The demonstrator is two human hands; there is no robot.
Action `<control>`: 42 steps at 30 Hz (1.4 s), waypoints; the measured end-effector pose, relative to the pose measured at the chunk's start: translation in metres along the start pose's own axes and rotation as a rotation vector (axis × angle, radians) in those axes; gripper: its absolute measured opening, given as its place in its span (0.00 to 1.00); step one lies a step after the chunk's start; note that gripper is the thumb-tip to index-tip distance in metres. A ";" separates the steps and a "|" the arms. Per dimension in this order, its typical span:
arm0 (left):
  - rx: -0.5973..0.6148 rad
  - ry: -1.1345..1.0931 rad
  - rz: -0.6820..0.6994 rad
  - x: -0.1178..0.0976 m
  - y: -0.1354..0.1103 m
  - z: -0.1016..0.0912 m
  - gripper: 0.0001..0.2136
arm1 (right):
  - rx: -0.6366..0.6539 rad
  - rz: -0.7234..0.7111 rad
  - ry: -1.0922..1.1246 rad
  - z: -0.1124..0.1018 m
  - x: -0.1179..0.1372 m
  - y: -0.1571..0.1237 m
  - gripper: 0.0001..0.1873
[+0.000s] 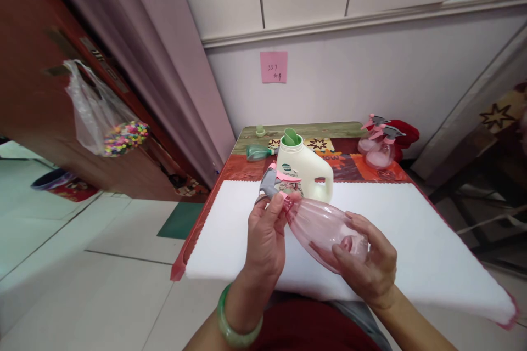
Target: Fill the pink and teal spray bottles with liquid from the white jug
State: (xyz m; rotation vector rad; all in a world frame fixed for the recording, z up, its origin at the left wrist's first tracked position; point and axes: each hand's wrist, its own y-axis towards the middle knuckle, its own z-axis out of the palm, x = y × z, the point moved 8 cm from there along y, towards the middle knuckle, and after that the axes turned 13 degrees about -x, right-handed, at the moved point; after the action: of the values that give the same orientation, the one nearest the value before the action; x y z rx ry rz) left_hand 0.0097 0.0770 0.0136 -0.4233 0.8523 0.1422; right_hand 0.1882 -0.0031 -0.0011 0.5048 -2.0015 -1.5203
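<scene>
A clear pink spray bottle (317,225) is held tilted over the white cloth, its grey and pink trigger head pointing up to the left. My left hand (267,236) grips it at the neck, just under the trigger head, fingers closed. Around the bottle's base wraps my right hand (368,263). Right behind the trigger head stands a cream detergent jug (313,167), its handle on the right. The jug has no cap on, and a green spout (291,137) shows in its mouth. Part of the jug's label is hidden by the trigger head.
A green bottle (258,153) lies on its side behind the jug, near a small green cap (261,130). Two pink spray bottles (379,153) stand at the table's back right beside a red item. White cloth (230,230) covers the table's front. A plastic bag (99,115) hangs from the door handle.
</scene>
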 end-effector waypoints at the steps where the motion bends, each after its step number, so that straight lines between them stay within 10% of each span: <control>1: -0.012 -0.023 0.010 0.001 0.000 0.000 0.13 | -0.014 0.005 -0.005 0.001 0.002 0.001 0.41; 7: 0.076 -0.018 0.088 0.000 -0.001 0.006 0.12 | -0.101 0.269 0.058 0.007 0.010 0.007 0.49; 13: 0.214 0.015 0.134 -0.006 0.000 0.008 0.11 | 0.057 1.289 0.680 0.039 -0.012 -0.022 0.47; 20: 0.324 0.036 0.039 0.005 0.001 0.010 0.16 | 0.627 2.244 1.255 0.071 0.043 -0.052 0.50; 25: 0.275 0.025 0.189 -0.008 0.005 0.008 0.12 | 0.634 2.143 1.195 0.083 0.046 -0.057 0.56; 31: 0.173 0.002 0.346 -0.028 0.017 -0.002 0.10 | 0.125 1.035 0.597 0.063 0.011 -0.024 0.60; 33: 0.206 0.007 0.309 -0.027 0.020 -0.001 0.11 | 0.094 0.873 0.458 0.058 0.011 -0.020 0.55; 42: 0.259 -0.023 0.183 -0.019 0.024 0.001 0.14 | 0.510 1.858 1.253 0.093 0.036 -0.045 0.48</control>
State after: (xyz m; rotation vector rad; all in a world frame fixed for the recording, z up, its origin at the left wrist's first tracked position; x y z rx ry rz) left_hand -0.0082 0.0999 0.0212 -0.1002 0.8728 0.2025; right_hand 0.0988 0.0314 -0.0539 -0.2812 -0.8758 0.4665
